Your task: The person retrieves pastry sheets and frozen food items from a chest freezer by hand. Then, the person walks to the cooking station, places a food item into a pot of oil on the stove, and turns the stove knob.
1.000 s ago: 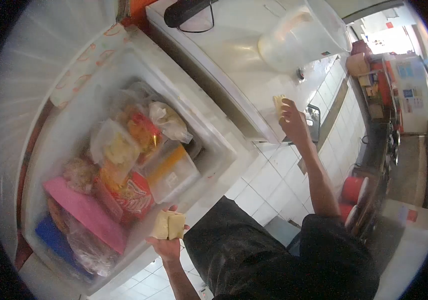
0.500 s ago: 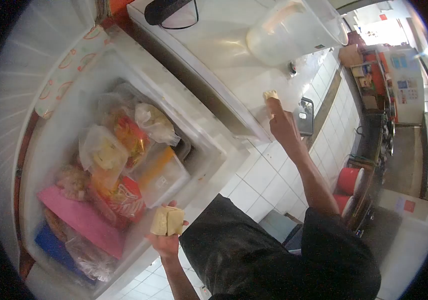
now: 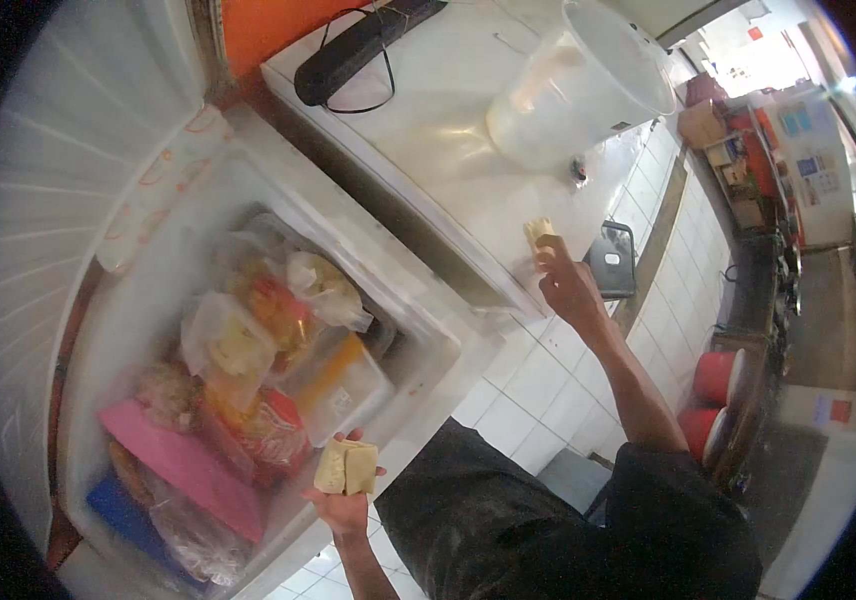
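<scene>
Pale-yellow squarish slabs (image 3: pixel 346 470) sit cupped in the left hand (image 3: pixel 345 512), apparently freeing the right hand (image 3: pixel 572 290), which pinches another piece (image 3: pixel 538 234).

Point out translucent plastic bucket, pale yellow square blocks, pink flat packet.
Translucent plastic bucket (image 3: pixel 545 118): head view, side wall.
Pale yellow square blocks (image 3: pixel 331 470): head view, left block's face.
Pink flat packet (image 3: pixel 186 465): head view, broad face.

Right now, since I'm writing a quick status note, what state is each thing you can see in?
Chest freezer: open, frosty inside, loaded with packages.
Left hand: holding pale blocks.
Pale blocks: side by side, unwrapped as far as shows.
Right hand: gripping a pale piece.
Pale piece: held; underside hidden.
Clear bucket: uncovered; contents unclear.
Dark object: lying down, strap loosely looped.
</scene>
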The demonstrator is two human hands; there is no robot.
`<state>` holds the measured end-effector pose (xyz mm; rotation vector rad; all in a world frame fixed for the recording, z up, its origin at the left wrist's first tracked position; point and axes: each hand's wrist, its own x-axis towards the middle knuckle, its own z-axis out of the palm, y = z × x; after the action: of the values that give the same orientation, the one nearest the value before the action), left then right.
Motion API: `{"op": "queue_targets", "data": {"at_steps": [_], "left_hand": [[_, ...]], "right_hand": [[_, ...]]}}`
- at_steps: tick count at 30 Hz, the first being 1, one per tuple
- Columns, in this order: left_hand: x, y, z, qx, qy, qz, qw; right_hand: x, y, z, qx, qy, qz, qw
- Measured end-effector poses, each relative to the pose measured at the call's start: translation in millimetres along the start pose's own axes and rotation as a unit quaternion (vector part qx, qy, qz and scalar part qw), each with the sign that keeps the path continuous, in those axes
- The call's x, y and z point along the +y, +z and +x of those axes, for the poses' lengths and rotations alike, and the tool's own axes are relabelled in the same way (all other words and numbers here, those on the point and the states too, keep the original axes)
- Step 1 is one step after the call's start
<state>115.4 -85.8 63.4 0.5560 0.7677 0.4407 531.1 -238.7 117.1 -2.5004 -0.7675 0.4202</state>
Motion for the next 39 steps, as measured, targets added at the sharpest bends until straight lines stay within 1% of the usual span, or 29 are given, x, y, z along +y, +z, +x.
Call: {"op": "queue_targets", "data": {"at_steps": [2, 4, 8, 11, 13, 14, 16, 17, 18, 19, 20, 23, 25, 26, 28, 30, 33, 34, 35, 37, 39], "left_hand": [[-1, 2, -2, 0.016, -0.005, -0.007, 1.000], [-2, 1, -2, 0.005, -0.003, -0.018, 1.000], [-9, 2, -1, -0.010, 0.000, -0.038, 0.999], [-5, 9, 0, -0.002, -0.015, -0.036, 0.999], [4, 16, -1, -0.008, -0.003, -0.031, 0.999], [8, 18, -1, -0.016, 0.006, -0.030, 0.999], [14, 16, -3, -0.025, 0.015, -0.027, 0.999], [16, 14, -3, -0.032, 0.023, -0.024, 0.999], [16, 14, -3, -0.032, 0.023, -0.024, 0.999], [15, 14, -3, -0.004, 0.038, -0.018, 0.999], [14, 13, -6, 0.024, 0.049, -0.010, 0.998], [9, 4, -9, 0.021, 0.029, -0.003, 0.999], [2, -2, -9, 0.020, 0.026, -0.013, 0.999], [-1, -3, -10, 0.023, 0.025, -0.020, 0.999], [1, 3, -11, 0.020, 0.016, -0.010, 1.000], [2, 6, -10, 0.018, 0.009, 0.001, 1.000], [-1, 9, -7, 0.000, 0.006, -0.020, 1.000], [-2, 9, -6, -0.015, 0.003, -0.036, 0.999], [-3, 9, -6, -0.030, -0.001, -0.051, 0.998], [-3, 10, -4, -0.031, 0.001, -0.031, 0.999], [-3, 12, -5, -0.034, -0.002, -0.011, 0.999]], "right_hand": [[0, 0, -2, -0.010, 0.012, 0.015, 1.000], [2, 1, -1, 0.026, -0.003, -0.018, 0.999], [11, 6, 1, 0.020, 0.008, -0.012, 1.000], [17, 5, -3, 0.018, 0.016, -0.037, 0.999], [3, 3, -7, 0.002, 0.041, -0.069, 0.997], [3, 3, -7, 0.004, 0.039, -0.066, 0.997], [10, -5, -8, 0.007, 0.005, 0.000, 1.000], [14, -10, -9, 0.009, 0.005, -0.001, 1.000], [15, -17, -10, 0.048, 0.006, 0.015, 0.999], [20, -23, -11, 0.085, 0.009, 0.031, 0.996], [34, -30, -13, 0.090, -0.051, 0.015, 0.995], [44, -45, -20, 0.070, -0.062, -0.014, 0.996], [54, -45, -21, 0.001, -0.091, -0.073, 0.993], [58, -44, -21, 0.001, -0.090, -0.074, 0.993], [58, -39, -19, 0.002, -0.152, -0.064, 0.986], [52, -34, -18, -0.008, -0.135, -0.066, 0.989], [48, -29, -17, -0.030, -0.098, -0.068, 0.992], [50, -26, -17, -0.043, -0.075, -0.065, 0.994], [54, -23, -18, -0.045, -0.074, -0.065, 0.994], [59, -19, -14, -0.008, -0.154, -0.107, 0.982], [57, -21, -14, -0.017, -0.148, -0.097, 0.984]]}}
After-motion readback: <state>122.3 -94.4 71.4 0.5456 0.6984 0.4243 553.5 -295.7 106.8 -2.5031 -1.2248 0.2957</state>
